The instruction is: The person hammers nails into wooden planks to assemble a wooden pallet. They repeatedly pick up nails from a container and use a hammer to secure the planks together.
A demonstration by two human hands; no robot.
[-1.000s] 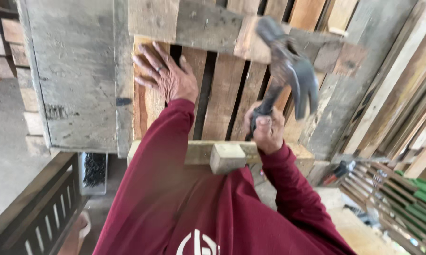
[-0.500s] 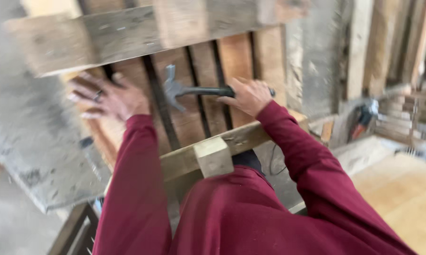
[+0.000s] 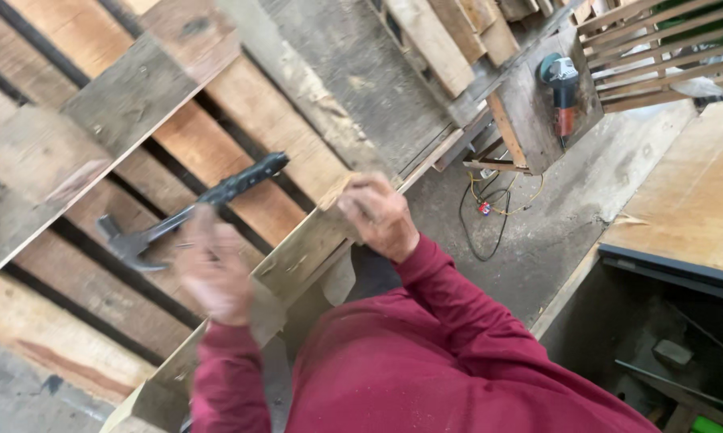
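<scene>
Left hand (image 3: 213, 269): lower left of centre, motion-blurred, against the hammer (image 3: 189, 212). Grip state: cannot tell through the blur whether the fingers close on the handle.

Hammer: dark, lying diagonally across the pallet (image 3: 81, 112) slats, left of centre. Claw head at lower left, handle end pointing to upper right. Mid-handle hidden behind the left hand.

Right hand (image 3: 377, 216): centre of frame, grip closed over the top end of the rail (image 3: 297, 256), fingers curled around its edge.

Rail: pale wooden board running diagonally from lower left edge up to centre, between the hands, in front of the pallet slats.

Pallet: fills the upper left and left of frame; orange-brown slats with dark gaps, crossed by a grey weathered board.

Sleeves (image 3: 457, 361): dark red, lower centre.

Angle grinder (image 3: 562, 84): upper right, teal and red, resting on a wooden surface, well apart from both hands.

Cable (image 3: 498, 212): right of centre, on the concrete floor (image 3: 570, 208), coiled loosely, yellow and black.

Table (image 3: 690, 200): right edge, flat plywood top.
</scene>
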